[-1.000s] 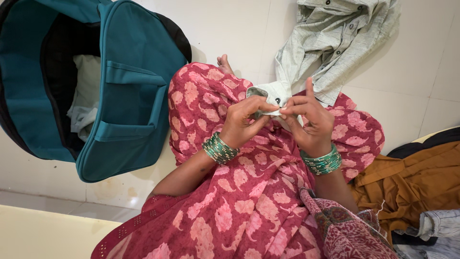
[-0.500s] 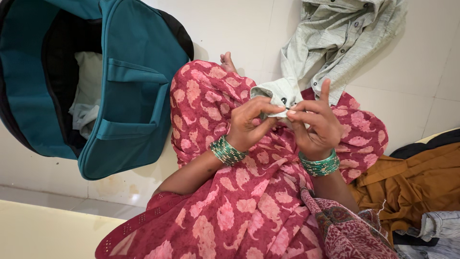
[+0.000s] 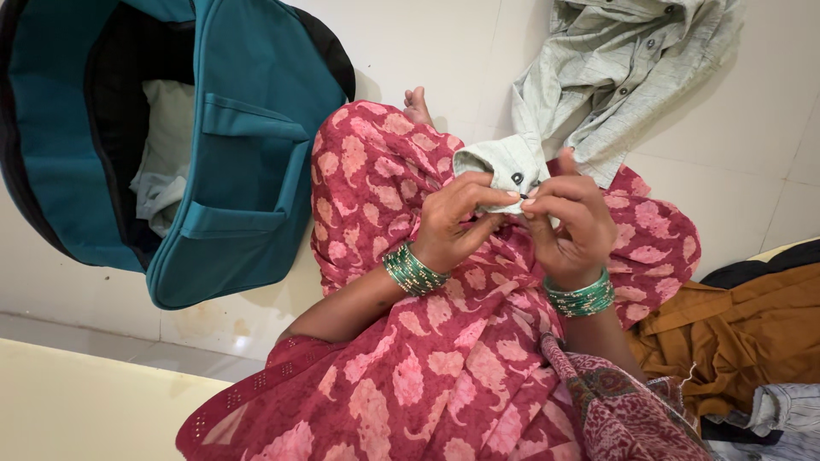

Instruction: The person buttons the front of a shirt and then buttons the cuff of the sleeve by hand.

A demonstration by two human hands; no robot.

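I sit on the floor with a pale grey-green buttoned shirt (image 3: 615, 77) spread ahead of my knees. Its sleeve cuff (image 3: 504, 164) lies over my lap. My left hand (image 3: 453, 224) pinches the cuff's edge between thumb and fingers. My right hand (image 3: 574, 226) meets it from the other side, fingertips pinched on the same edge next to a dark button (image 3: 517, 178). Both wrists carry green bangles. My lap is covered in red cloth with pink motifs.
An open teal bag (image 3: 248, 154) lies at the left with pale folded cloth (image 3: 166, 162) inside. A brown garment (image 3: 735, 333) and a bluish one (image 3: 786, 410) are piled at the right. White floor tiles lie around; a cream ledge (image 3: 77, 401) is at bottom left.
The cuff has been pulled up slightly, showing the button. My right index finger, earlier sticking up, has curled down onto the cuff. The view has shifted a little.
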